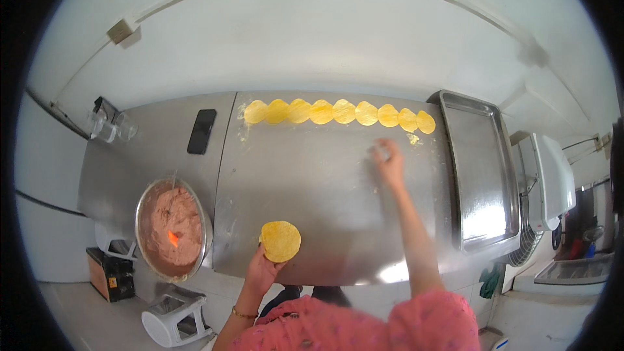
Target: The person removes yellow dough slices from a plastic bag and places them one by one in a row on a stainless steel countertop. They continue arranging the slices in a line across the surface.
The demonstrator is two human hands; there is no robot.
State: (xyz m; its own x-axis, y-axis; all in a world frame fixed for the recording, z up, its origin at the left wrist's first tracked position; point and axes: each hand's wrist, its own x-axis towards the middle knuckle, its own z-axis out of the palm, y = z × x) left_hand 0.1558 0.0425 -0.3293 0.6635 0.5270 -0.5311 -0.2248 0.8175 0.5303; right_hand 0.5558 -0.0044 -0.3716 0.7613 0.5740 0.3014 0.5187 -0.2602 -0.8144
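Note:
Near the table's front edge, my left hand (262,269) is closed on a round yellow dough wrapper (281,242), possibly a stack of them; the thickness is hard to make out. Its thumb and fingers grip the lower side. Several more yellow wrappers (343,111) lie in an overlapping row along the back of the steel table (299,175). Over the right half of the table, below that row, hovers my right hand (390,164). Its fingers are loosely bent and apart, with nothing visible between them.
A steel bowl of pink minced filling (174,227) with an orange patch and a utensil stands at the left. Behind it lie a black phone (202,131) and clear glasses (117,127). A large metal tray (482,175) sits at the right. A white stool (175,318) stands below.

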